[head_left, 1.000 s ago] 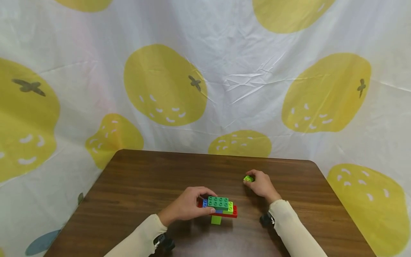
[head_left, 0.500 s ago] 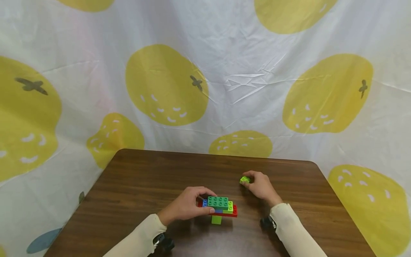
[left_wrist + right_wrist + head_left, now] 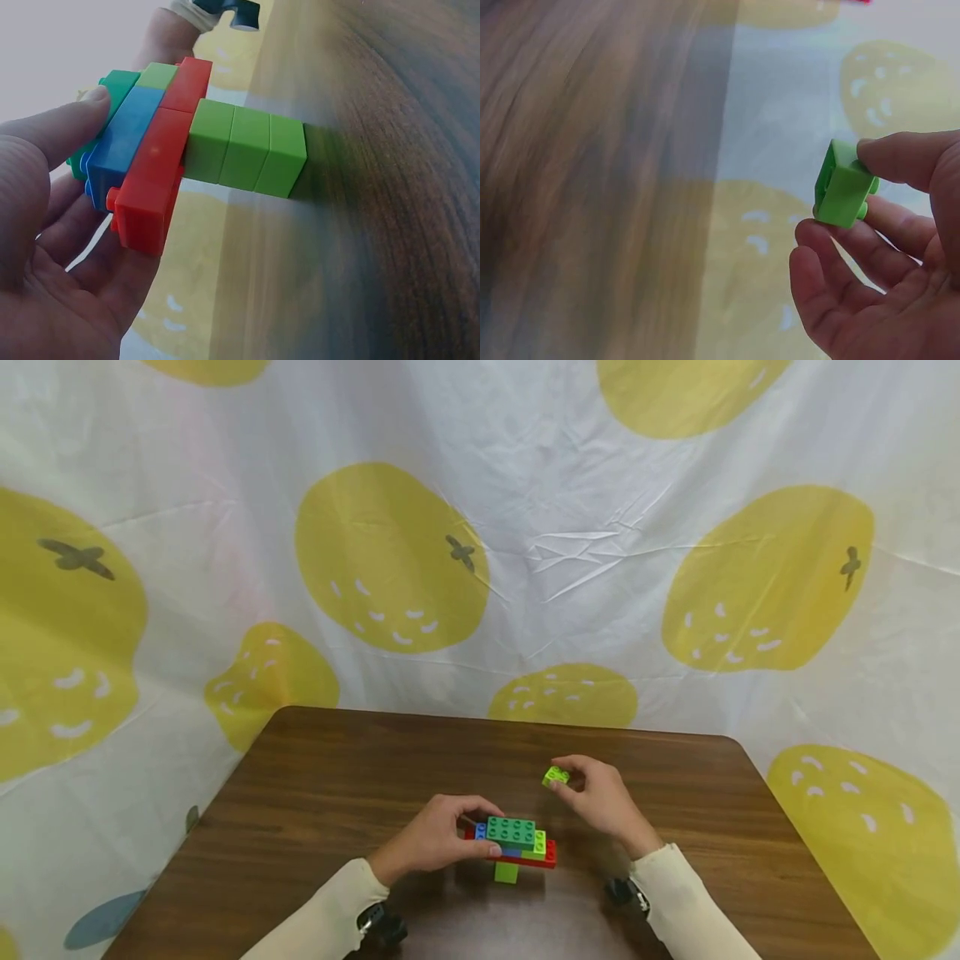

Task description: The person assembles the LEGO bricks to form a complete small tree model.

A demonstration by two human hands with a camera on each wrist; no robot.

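Observation:
My left hand [image 3: 437, 835] grips a stack of toy building bricks between thumb and fingers, near the table's front. A dark green brick [image 3: 512, 832] tops it, over a blue brick [image 3: 127, 146] and a light green one. Below them run red bricks [image 3: 154, 172], carried on a column of light green bricks [image 3: 246, 146] whose foot is at the tabletop. Farther back and to the right, my right hand [image 3: 603, 795] pinches a single light green brick [image 3: 844, 186] between thumb and fingers, studs toward the palm in the right wrist view, held above the table.
The brown wooden table [image 3: 360, 752] has rounded far corners. Behind it hangs a white curtain [image 3: 570, 568] printed with yellow fruit. A dark wrist device [image 3: 384, 925] sits at the left cuff, another one [image 3: 628, 895] at the right cuff.
The right hand has moved left with the light green brick, which now appears raised and nearer the stack's side. The left hand keeps its grip on the stack, almost unmoved.

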